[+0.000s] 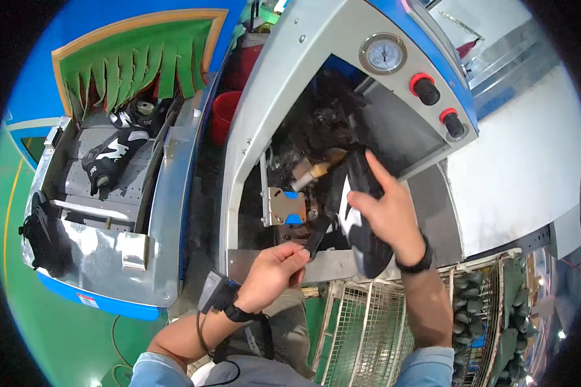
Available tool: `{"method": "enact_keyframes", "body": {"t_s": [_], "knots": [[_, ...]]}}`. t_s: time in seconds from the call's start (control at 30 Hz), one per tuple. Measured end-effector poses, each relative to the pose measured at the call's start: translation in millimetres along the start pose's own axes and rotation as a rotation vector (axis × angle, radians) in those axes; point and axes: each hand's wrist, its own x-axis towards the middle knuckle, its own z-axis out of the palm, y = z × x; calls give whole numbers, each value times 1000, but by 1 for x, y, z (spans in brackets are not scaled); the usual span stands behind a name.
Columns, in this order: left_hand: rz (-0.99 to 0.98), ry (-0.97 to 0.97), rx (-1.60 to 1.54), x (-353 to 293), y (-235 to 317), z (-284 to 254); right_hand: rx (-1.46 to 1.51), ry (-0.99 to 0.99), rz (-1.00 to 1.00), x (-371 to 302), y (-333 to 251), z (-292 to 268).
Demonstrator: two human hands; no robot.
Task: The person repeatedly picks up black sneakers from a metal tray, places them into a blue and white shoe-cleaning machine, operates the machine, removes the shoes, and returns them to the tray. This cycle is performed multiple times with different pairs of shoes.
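Note:
A black shoe with a white side patch (350,216) is tilted at the front opening of a grey machine (258,103). My right hand (390,216) grips it from the right, thumb across its side and forefinger stretched along it. My left hand (281,267) is closed in a pinch on a dark flap (315,240) at the shoe's lower left, which seems to be part of the shoe. Just behind, inside the machine, are a metal plate with blue pieces (287,208) and a yellowish cylindrical part (316,171). Deeper parts of the machine are dark and hard to make out.
A pressure gauge (383,53) and two black knobs with red rings (425,89) sit on the machine's front. At left, a conveyor (103,233) carries black-and-white shoes (113,155) by a green strip curtain (135,71). A wire rack cart (368,316) stands below right.

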Motion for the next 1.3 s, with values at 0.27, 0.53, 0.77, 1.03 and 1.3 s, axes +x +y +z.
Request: {"method": "enact_keyframes", "body": {"t_s": [0.27, 0.53, 0.77, 1.03, 1.3], "knots": [[-36, 25, 25, -13, -26, 2, -60, 231, -98, -85, 2, 53], [-109, -260, -129, -84, -38, 1, 1438, 29, 327, -197, 23, 59], [275, 13, 307, -87, -56, 31, 1914, 17, 425, -255, 22, 111], [436, -92, 630, -82, -61, 14, 1350, 271, 331, -211, 33, 62], [56, -149, 227, -33, -28, 42, 693, 63, 178, -104, -20, -29]]}}
